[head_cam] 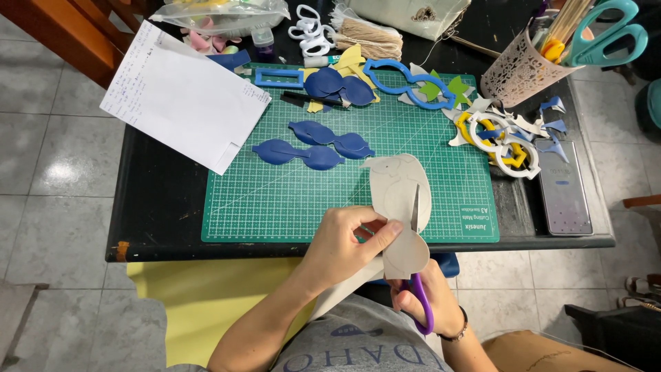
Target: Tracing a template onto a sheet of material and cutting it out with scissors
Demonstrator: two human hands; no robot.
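At the near edge of a black table (158, 207), just in front of a green cutting mat (289, 193), a seated person works with both hands. The left hand (341, 244) pinches a grey foam cutout (399, 207) shaped like a rounded figure, thumb on top and fingers curled underneath, closed firmly on its lower half. The right hand (430, 303) is wrapped around the purple handles of a pair of scissors (418, 275), whose blades point up into the cutout, only slightly parted. On the mat behind lie 2 dark blue mask-shaped pieces (313, 145). A white sheet of paper (182, 96) sits at the far left, and a perforated pencil cup (520, 69) stands at the far right.
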